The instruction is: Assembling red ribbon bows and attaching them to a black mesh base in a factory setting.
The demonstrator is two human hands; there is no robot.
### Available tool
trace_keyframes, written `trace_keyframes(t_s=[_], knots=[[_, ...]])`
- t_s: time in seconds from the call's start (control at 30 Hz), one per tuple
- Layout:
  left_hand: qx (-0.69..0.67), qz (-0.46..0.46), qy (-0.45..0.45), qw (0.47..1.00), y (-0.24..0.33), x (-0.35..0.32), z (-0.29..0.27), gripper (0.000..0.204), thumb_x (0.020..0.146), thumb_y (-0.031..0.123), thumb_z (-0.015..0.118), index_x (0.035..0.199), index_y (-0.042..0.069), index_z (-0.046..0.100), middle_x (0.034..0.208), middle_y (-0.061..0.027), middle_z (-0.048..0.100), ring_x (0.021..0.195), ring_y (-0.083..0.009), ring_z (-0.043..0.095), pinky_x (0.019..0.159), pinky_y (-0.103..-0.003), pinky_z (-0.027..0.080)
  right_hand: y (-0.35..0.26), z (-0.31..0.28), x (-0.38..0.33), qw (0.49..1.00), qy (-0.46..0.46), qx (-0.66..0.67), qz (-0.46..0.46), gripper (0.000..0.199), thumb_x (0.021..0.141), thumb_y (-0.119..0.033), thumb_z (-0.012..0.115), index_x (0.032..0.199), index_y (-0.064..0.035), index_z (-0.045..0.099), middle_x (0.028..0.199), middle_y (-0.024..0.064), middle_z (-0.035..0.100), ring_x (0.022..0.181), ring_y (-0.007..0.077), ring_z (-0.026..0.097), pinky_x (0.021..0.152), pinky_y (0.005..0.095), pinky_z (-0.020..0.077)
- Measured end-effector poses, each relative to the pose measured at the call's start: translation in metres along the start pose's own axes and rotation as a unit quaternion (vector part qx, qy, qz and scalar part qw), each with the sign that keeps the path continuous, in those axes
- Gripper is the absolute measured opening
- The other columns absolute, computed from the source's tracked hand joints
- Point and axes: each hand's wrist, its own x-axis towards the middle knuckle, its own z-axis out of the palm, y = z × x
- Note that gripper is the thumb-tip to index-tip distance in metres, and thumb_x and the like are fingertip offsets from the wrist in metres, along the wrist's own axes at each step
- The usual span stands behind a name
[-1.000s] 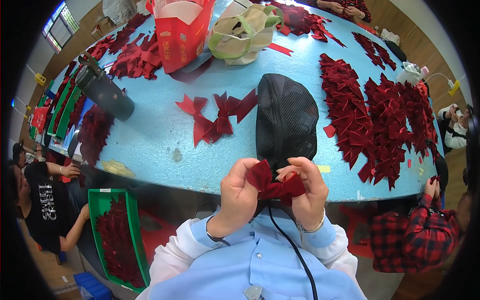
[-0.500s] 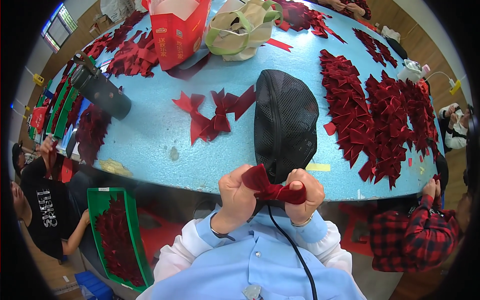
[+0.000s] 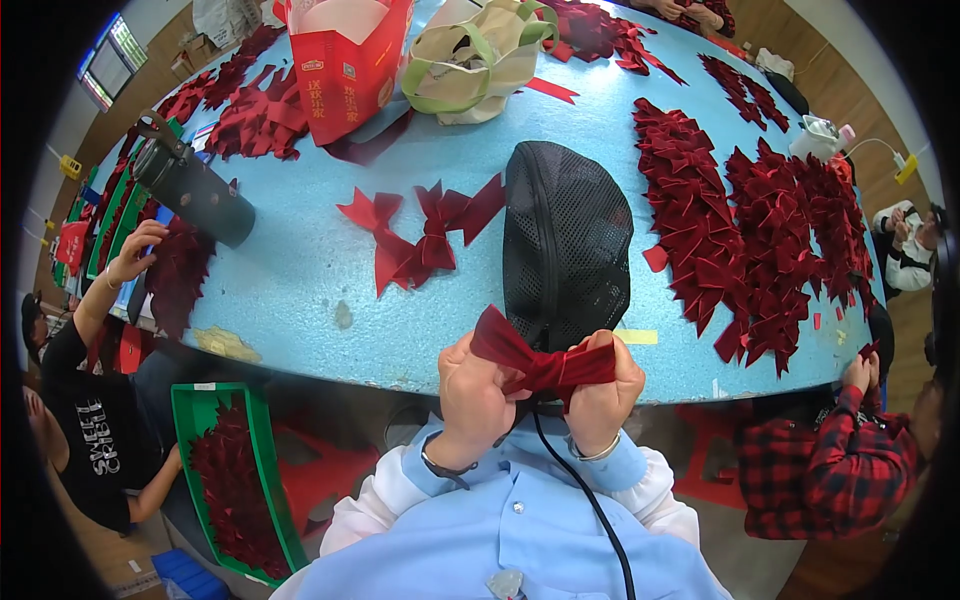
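A dark red velvet bow is stretched between my two hands at the table's near edge. My left hand pinches its left side, and a wide loop stands up above those fingers. On the other side, my right hand grips the bow's right end between thumb and fingers. Just beyond lies a black mesh bag with a zip, and a black cord hangs down in front of me. Left of the bag, a few red ribbon bows rest on the blue table.
Heaps of red bows cover the table's right side. A dark tumbler, a red paper bag and a cream tote stand farther off. A green crate of bows sits lower left. People work on both sides.
The bow has turned and spread in my hands, its left loop now raised and its knot showing. At left, a co-worker's arm has reached up toward the bows near the tumbler.
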Motion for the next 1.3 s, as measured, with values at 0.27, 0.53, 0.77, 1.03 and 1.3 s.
trace_keyframes(t_s=[0.27,0.53,0.77,1.03,1.3], knots=[[0.052,0.003,-0.017,0.998,0.005,0.000,-0.014,0.027,0.092,0.023,0.052,0.074,0.003,0.055,0.060,-0.0026,0.056,0.049,-0.0068,0.049,0.043,-0.020,0.036,-0.002,0.003,0.003,0.997,-0.009,-0.067,-0.033,0.007,0.087,-0.002,0.050,0.086,0.0028,0.056,0.078,0.0058,0.060,0.070,0.0098,0.053,0.063,0.0221,0.0446],[0.084,0.003,0.003,0.996,0.009,-0.005,-0.007,0.021,0.088,0.014,0.049,0.069,0.004,0.049,0.057,-0.0051,0.053,0.045,-0.0101,0.046,0.039,-0.024,0.033,-0.009,-0.007,0.004,0.976,-0.017,-0.186,-0.114,0.013,0.082,0.005,0.049,0.090,0.0007,0.058,0.079,0.0066,0.062,0.072,0.0113,0.057,0.067,0.0230,0.0465],[0.078,0.032,-0.025,0.996,0.006,-0.005,-0.007,0.021,0.091,0.017,0.051,0.079,0.001,0.055,0.066,-0.0026,0.056,0.054,-0.0069,0.048,0.047,-0.021,0.037,-0.010,-0.002,0.009,0.991,-0.056,-0.109,-0.056,0.013,0.081,0.007,0.044,0.085,0.0008,0.055,0.076,0.0065,0.060,0.069,0.0114,0.055,0.064,0.0230,0.0454],[0.205,0.001,-0.126,0.970,0.038,-0.016,-0.004,0.025,0.088,0.011,0.053,0.109,-0.003,0.053,0.091,-0.0078,0.061,0.082,-0.0123,0.059,0.070,-0.025,0.048,-0.019,-0.013,0.019,0.993,-0.112,0.025,0.029,0.009,0.083,0.003,0.044,0.077,0.0014,0.051,0.070,0.0058,0.054,0.061,0.0094,0.047,0.057,0.0209,0.0404],[0.246,-0.082,-0.237,0.936,0.066,-0.008,0.004,0.038,0.080,0.003,0.064,0.116,-0.003,0.053,0.100,-0.0099,0.063,0.094,-0.0127,0.058,0.080,-0.024,0.048,-0.027,-0.018,0.013,0.993,-0.112,-0.037,-0.016,0.015,0.085,0.000,0.046,0.070,0.0002,0.047,0.066,0.0058,0.054,0.058,0.0095,0.047,0.051,0.0216,0.0364]])
